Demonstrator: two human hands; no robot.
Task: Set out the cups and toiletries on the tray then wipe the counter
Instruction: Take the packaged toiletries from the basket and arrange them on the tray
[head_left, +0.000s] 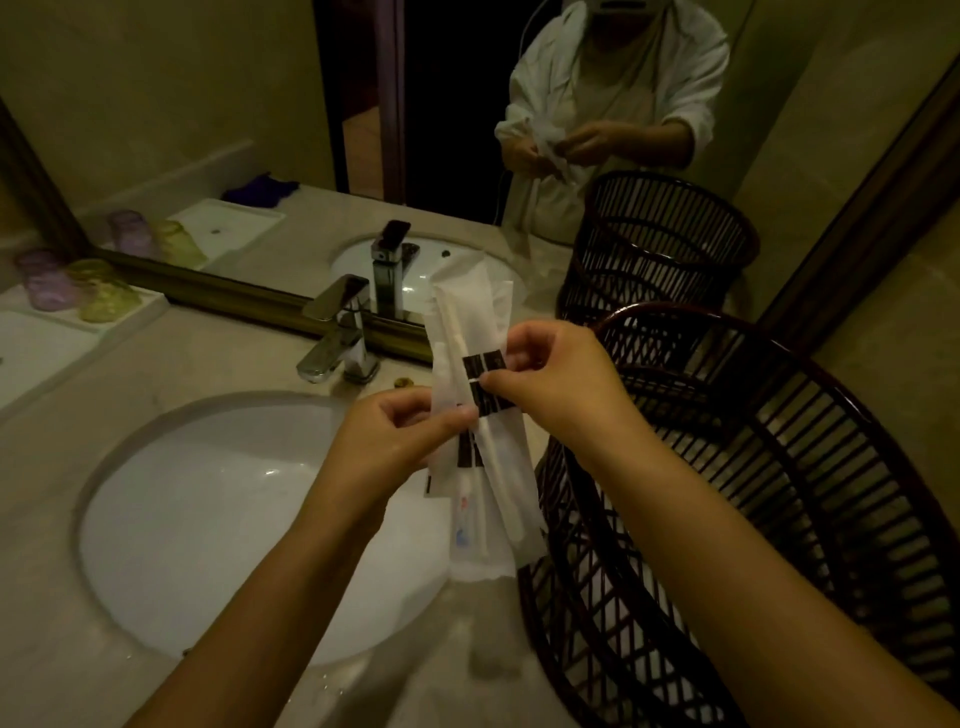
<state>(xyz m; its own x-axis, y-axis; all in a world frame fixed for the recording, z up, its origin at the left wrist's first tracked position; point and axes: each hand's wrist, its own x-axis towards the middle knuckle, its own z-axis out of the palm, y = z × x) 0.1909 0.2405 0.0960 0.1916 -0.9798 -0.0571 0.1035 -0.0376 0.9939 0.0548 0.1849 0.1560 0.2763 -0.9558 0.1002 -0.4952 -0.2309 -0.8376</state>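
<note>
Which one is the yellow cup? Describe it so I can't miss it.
Start at the sink and look far left along the counter to the white tray by the mirror frame. Two cups stand on it; the yellow cup is nearer the tap, beside the purple cup.

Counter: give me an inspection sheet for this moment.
Surface: beige counter with a white sink, basin empty.
Job's things: white tray at far left holds a purple cup and a yellow cup; toothbrush packets held above the sink.
Clutter: dark basket on the right.
Grippers: left hand and right hand both pinch the packets.
Cables: nothing seen.
Surroundings: chrome faucet, mirror behind.
</note>
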